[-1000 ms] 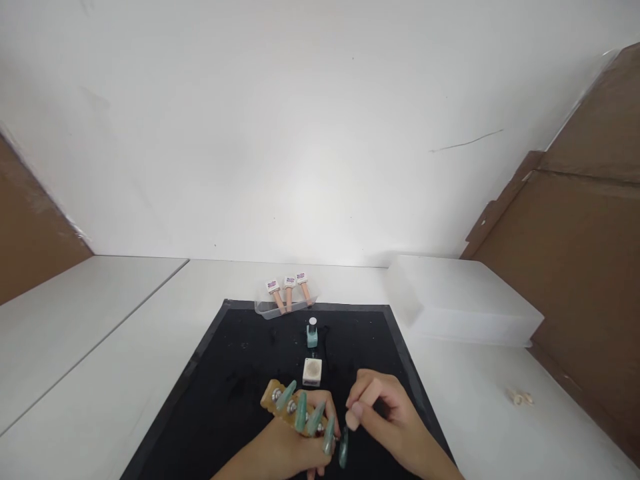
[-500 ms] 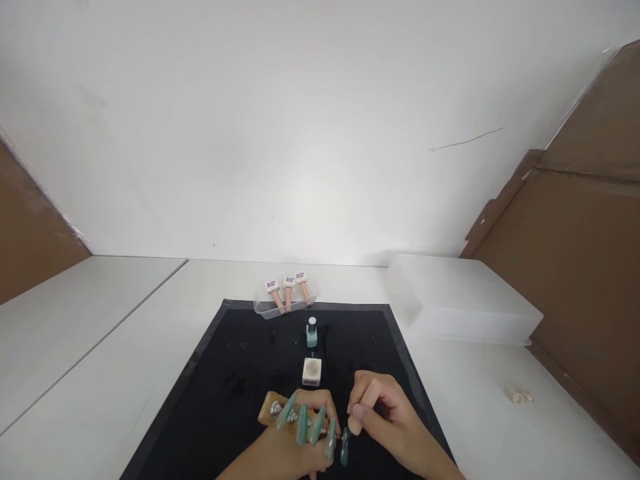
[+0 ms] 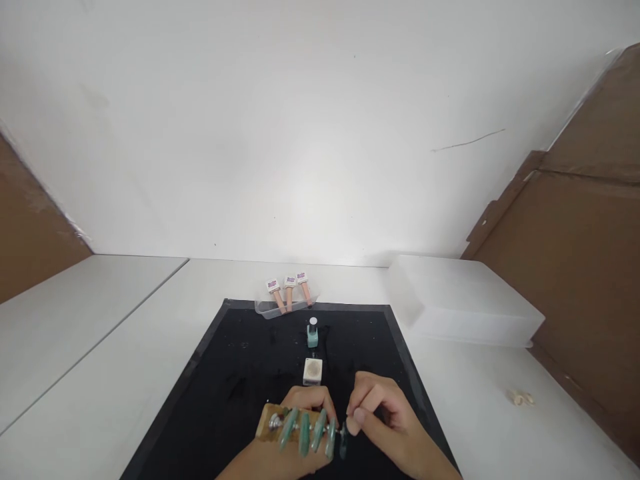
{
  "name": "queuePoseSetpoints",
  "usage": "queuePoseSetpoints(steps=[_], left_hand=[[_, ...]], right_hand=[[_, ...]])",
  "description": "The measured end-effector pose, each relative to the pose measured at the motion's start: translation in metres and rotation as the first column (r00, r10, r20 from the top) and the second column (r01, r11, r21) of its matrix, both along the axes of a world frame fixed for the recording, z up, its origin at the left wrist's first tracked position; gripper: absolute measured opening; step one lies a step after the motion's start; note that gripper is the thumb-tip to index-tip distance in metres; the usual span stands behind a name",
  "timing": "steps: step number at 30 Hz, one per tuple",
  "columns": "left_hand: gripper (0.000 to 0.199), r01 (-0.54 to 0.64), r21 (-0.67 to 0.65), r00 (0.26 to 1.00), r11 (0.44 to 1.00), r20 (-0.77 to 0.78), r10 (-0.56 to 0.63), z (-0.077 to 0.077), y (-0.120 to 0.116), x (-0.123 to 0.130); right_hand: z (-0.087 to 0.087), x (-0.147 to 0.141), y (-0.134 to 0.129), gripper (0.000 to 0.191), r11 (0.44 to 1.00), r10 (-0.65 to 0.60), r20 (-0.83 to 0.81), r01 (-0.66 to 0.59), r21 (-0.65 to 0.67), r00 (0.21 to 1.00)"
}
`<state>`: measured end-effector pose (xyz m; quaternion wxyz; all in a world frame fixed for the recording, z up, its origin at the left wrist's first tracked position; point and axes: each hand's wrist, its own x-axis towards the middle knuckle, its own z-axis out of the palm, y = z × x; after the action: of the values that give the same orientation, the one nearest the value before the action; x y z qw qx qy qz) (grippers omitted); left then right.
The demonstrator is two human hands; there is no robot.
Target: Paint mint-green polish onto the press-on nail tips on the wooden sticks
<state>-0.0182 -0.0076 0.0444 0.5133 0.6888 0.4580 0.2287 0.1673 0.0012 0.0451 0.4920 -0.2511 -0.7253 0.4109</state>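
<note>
My left hand (image 3: pixel 310 400) is closed around a wooden nail stand (image 3: pixel 270 417). Several green false nails (image 3: pixel 304 435) stand in a row on its metal posts, and a darker one (image 3: pixel 343 443) is at the right end. My right hand (image 3: pixel 383 417) pinches a small, rounded beige piece (image 3: pixel 353 426), whose kind I cannot make out, right by that dark nail. Whether they touch is unclear. Beyond my hands sits a white block with a round beige top (image 3: pixel 313 371). Behind it stands a teal nail polish bottle (image 3: pixel 313 335) with a white cap.
A black mat (image 3: pixel 240 360) covers the middle of the white table. At its far edge, a clear tray (image 3: pixel 270 313) holds three pink sticks (image 3: pixel 289 298) with white labelled heads. A white box (image 3: pixel 465 300) stands right, near small curled beige scraps (image 3: pixel 521 398). Cardboard panels (image 3: pixel 575 267) flank the table.
My left hand has tilted the nail stand slightly, so the green nails point a bit differently. My right hand stays almost in place, still pinching the beige piece.
</note>
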Motion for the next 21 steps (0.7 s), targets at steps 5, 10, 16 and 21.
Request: queuePoseSetpoints(steps=[5,10,16,21], left_hand=[[0.004,-0.031,0.147,0.998,0.989,-0.057,0.04,-0.0019,-0.0001,0.0003],[0.004,0.028,0.233,0.998,0.972,-0.063,-0.013,-0.0031,0.0019,0.002],[0.006,0.019,0.269,0.997,0.963,-0.072,0.0,-0.0051,0.0021,0.0009],[0.011,0.039,0.268,0.998,0.963,-0.048,-0.027,-0.0004,0.0013,-0.0011]], right_hand=[[-0.0022,0.0034,0.0035,0.023,0.995,-0.095,-0.077,0.096,0.002,0.992],[0.0004,0.0046,-0.001,0.023,0.998,0.055,0.025,-0.056,0.028,0.998],[-0.002,0.002,0.001,0.025,0.998,-0.056,0.099,0.053,0.03,0.994],[-0.0019,0.0041,0.0029,0.022,0.993,-0.106,0.0,0.105,0.05,0.994]])
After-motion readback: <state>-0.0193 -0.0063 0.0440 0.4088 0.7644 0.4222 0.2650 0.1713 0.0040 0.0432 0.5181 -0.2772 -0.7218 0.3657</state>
